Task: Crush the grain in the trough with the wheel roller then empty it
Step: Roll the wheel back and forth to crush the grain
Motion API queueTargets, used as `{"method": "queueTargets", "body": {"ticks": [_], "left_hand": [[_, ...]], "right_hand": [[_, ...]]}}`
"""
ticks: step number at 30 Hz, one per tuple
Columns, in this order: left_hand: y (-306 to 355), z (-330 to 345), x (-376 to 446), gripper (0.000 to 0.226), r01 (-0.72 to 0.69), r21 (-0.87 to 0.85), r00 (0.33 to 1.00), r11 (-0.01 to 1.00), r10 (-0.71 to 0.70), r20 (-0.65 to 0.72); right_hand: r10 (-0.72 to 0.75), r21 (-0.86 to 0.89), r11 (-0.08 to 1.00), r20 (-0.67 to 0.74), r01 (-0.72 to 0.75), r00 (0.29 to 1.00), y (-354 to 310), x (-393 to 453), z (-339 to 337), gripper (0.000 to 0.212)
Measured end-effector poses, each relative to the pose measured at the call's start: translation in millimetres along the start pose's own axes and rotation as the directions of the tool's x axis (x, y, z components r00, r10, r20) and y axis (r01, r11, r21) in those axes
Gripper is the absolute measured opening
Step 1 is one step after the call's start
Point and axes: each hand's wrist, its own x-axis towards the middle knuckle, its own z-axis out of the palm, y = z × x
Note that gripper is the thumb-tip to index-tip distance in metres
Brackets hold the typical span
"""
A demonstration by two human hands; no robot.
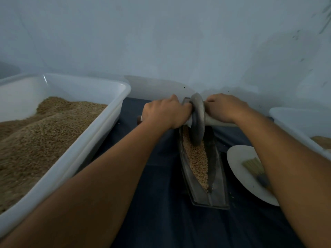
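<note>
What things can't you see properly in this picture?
- Roller handles: wrapped by the left hand and right hand.
- Brush on the plate: partly behind the right forearm.
- Right tub: cut off by the edge.
- Trough's far end: behind the wheel.

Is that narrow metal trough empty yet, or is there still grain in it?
Not empty. Tan grain fills the trough along its channel, and the wheel roller stands in it.
</note>
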Motion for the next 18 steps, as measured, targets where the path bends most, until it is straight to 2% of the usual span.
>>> {"method": "queueTargets", "body": {"ticks": [5,8,14,18], "left_hand": [[0,-1,-19,0.066,-0.011,0.000,1.000,1.000,0.011,-0.019],[3,-3,-29,0.062,-0.020,0.020,0.999,1.000,0.021,-0.050],[20,-10,-48,0.046,-0.091,0.123,0.987,0.988,0.106,-0.119],[20,-10,-63,0.053,-0.091,0.128,0.985,0.988,0.108,-0.134]], "right_hand": [[-0.023,-0.052,0.998,-0.026,0.021,0.999,-3,-19,0,0.062],[-0.021,-0.073,0.997,-0.036,0.019,0.999,-1,-30,1,0.061],[0.024,0.037,0.999,-0.018,-0.023,1.000,9,-64,9,0.067],[0.044,-0.001,0.999,-0.094,-0.044,0.995,4,-87,12,0.061]]}}
